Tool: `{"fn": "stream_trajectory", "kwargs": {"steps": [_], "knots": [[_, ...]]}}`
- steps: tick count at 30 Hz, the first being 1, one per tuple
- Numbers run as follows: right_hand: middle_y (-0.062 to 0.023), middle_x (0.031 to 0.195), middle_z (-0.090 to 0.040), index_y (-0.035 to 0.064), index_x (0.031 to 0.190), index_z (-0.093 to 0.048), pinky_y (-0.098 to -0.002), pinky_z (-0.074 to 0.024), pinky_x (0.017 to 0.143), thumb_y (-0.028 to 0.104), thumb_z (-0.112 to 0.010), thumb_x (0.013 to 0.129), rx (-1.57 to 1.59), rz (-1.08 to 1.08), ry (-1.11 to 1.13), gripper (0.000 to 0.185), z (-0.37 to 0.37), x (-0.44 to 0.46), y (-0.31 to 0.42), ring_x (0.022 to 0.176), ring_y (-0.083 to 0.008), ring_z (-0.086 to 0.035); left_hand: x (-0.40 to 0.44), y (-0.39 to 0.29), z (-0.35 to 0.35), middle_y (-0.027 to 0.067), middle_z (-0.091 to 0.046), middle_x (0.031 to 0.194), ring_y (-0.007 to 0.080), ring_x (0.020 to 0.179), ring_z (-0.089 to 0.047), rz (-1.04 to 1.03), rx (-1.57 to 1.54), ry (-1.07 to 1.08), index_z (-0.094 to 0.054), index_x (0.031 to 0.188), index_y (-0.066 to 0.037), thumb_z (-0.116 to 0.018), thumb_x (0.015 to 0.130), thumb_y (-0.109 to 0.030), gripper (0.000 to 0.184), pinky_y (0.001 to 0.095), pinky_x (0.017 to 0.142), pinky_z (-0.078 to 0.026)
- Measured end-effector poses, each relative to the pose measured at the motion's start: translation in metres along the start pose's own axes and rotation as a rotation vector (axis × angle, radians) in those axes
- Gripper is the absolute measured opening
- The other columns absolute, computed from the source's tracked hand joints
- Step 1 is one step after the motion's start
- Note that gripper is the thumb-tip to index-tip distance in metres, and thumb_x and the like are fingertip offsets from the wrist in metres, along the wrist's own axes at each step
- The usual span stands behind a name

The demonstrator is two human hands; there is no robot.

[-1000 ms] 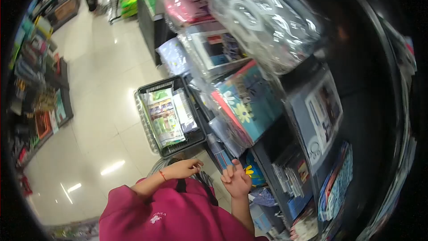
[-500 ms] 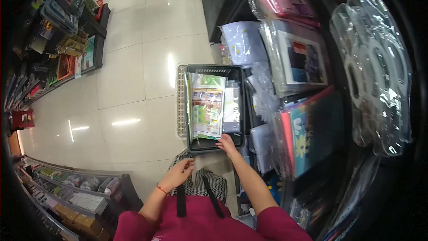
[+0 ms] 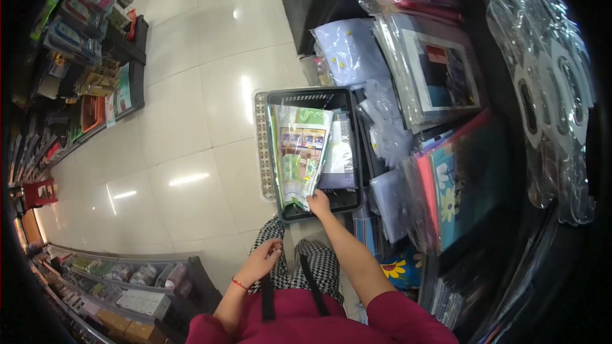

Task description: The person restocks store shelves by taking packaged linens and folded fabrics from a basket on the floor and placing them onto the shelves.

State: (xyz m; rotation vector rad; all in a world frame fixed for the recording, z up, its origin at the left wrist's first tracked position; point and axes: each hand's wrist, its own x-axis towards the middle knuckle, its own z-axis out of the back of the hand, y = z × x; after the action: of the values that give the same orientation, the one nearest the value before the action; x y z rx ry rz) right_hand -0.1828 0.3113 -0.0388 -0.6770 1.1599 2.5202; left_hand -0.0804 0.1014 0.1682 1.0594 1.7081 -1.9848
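My right hand (image 3: 318, 202) is closed on the lower right corner of a clear-wrapped printed packet (image 3: 301, 150), white and green with small pictures. The packet lies in a dark plastic basket (image 3: 294, 215), its right edge bent slightly up. Beside it, partly covered, is a flat pale and bluish packet (image 3: 340, 153). My left hand (image 3: 263, 258) is held over my checkered trousers (image 3: 322, 266), below the basket; its fingers are loosely bent, the thumb apart, with nothing in them.
A pale perforated basket rim (image 3: 261, 146) shows along the dark basket's left side. Wrapped folders (image 3: 440, 70) and clear plastic handled bags (image 3: 542, 95) crowd the right shelf. Stocked shelves (image 3: 127, 280) stand lower left, more at upper left. Tiled floor (image 3: 172, 134) runs between.
My right hand has taken hold of the packet's corner, and the packet's right edge now bends up and tilts. My left hand stays low, holding nothing. The view has shifted slightly.
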Motion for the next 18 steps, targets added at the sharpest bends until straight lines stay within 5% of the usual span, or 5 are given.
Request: {"fn": "stream_trajectory", "kwargs": {"steps": [6,9,10,13,18], "knots": [[-0.0038,0.089,-0.057,-0.0028,0.098,-0.056,-0.0243,-0.0428,0.072,0.005,-0.054,0.075,0.65,0.023,0.135,0.023,0.085,-0.066,0.053,0.082,-0.0125,-0.055,0.03,0.022,-0.001,0.0117,-0.055,0.103,0.0221,0.087,-0.056,-0.179,0.032,-0.197,-0.048,0.111,-0.003,-0.053,0.083,-0.018,0.033,0.0309,0.076,-0.045],[-0.0153,0.11,-0.054,-0.0043,0.102,-0.055,-0.0306,-0.0378,0.089,0.002,-0.055,0.074,0.581,0.323,0.191,0.029,0.137,-0.117,0.079,0.107,-0.0218,-0.049,0.035,0.007,-0.003,0.0128,-0.054,0.103,0.0232,0.086,-0.056,0.263,-0.638,-0.245,-0.048,0.111,-0.004,-0.053,0.083,-0.021,0.034,0.0319,0.073,-0.046],[-0.0189,0.123,-0.045,-0.004,0.105,-0.055,-0.0307,-0.0313,0.097,0.002,-0.056,0.074,0.305,0.409,0.177,0.032,0.167,-0.146,0.119,0.117,-0.0227,-0.041,0.038,0.018,-0.009,0.0139,-0.052,0.104,0.0211,0.085,-0.056,0.292,-0.69,-0.194,-0.045,0.115,-0.004,-0.052,0.083,-0.026,0.039,0.0302,0.067,-0.047],[-0.0207,0.126,-0.043,-0.0052,0.091,-0.057,-0.032,-0.0297,0.096,0.004,-0.059,0.072,0.591,0.33,0.109,0.021,0.208,-0.207,0.16,0.118,-0.0254,-0.04,0.061,0.055,-0.038,0.0129,-0.053,0.104,0.0161,0.081,-0.055,0.014,-0.236,-0.109,-0.043,0.117,-0.005,-0.049,0.085,-0.034,0.043,0.0263,0.065,-0.045],[-0.0227,0.124,-0.043,-0.004,0.089,-0.058,-0.0349,-0.0305,0.095,0.009,-0.061,0.07,0.364,0.502,0.189,0.023,0.266,-0.274,0.168,0.117,-0.0295,-0.041,0.051,-0.015,-0.049,0.0078,-0.055,0.105,0.0209,0.097,-0.052,0.301,-0.512,0.353,-0.046,0.117,-0.005,-0.034,0.088,-0.051,0.055,0.0361,0.085,-0.041]]}}
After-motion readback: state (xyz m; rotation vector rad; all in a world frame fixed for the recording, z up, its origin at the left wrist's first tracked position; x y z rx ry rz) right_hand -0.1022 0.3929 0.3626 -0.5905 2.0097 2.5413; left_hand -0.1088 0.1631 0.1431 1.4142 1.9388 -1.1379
